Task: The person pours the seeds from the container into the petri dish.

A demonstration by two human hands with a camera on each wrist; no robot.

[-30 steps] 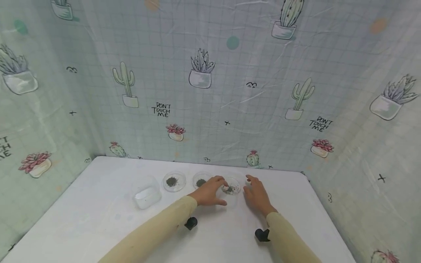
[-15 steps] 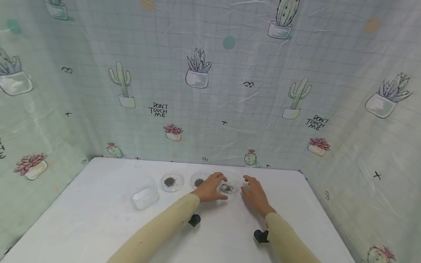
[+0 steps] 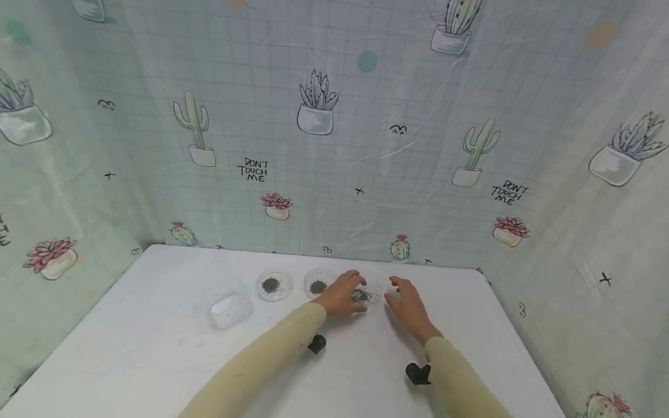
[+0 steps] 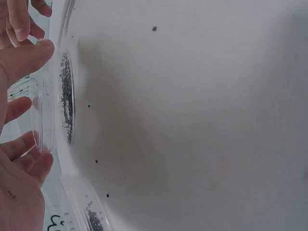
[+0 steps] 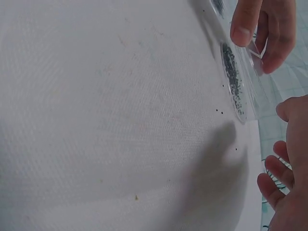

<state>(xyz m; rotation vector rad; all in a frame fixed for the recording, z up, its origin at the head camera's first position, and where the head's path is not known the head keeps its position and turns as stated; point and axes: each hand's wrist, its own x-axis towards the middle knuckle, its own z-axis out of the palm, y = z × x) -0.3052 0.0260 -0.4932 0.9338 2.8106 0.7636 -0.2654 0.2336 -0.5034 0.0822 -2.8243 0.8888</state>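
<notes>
My left hand (image 3: 340, 295) pinches a clear petri dish lid (image 4: 44, 115) by its edge, thumb on the near side. The lid hangs just above the rightmost petri dish (image 3: 375, 288), which holds dark seed-like grains. At the lid's other side is my right hand (image 3: 410, 310), fingers relaxed and spread. Its thumb (image 5: 284, 108) is close to the lid's edge in the right wrist view; I cannot tell whether they touch. From the head view the lid is too transparent to make out clearly.
Two more petri dishes with dark grains, a middle one (image 3: 310, 277) and a left one (image 3: 284, 278), stand in a row to the left. Farther left is a clear plastic box (image 3: 231, 310). Several stray grains lie on the white table (image 4: 192, 120). A cactus-print curtain (image 3: 324, 191) surrounds it.
My left hand has shifted slightly away from me and to the right, bringing the lid from the near side to over the rightmost dish. The right hand has barely moved.
</notes>
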